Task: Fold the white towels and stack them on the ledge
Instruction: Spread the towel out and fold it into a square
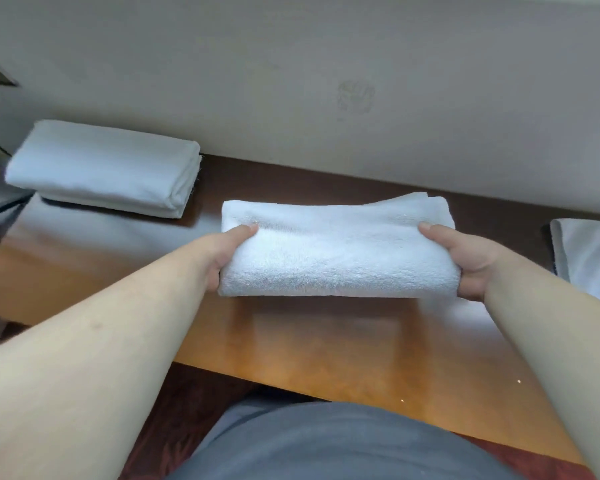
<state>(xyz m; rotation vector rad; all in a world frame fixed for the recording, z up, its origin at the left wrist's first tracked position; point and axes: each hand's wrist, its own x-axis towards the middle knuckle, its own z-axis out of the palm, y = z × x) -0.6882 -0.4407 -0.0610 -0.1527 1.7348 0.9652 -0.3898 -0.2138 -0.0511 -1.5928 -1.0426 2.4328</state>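
- Folded towel [336, 251]: held just above the wooden ledge [291, 341], long axis running left to right between both hands.
- Left hand [227, 252] gripped the left end, thumb on top; right hand [465, 261] pinched the right end likewise.
- Both arms reached forward, evenly.
- Stack [104, 168] of folded towels lay far-left, nearer the left hand.

No readable text, label or number shows; a faint mark on the wall [355, 97] is too blurred to read.
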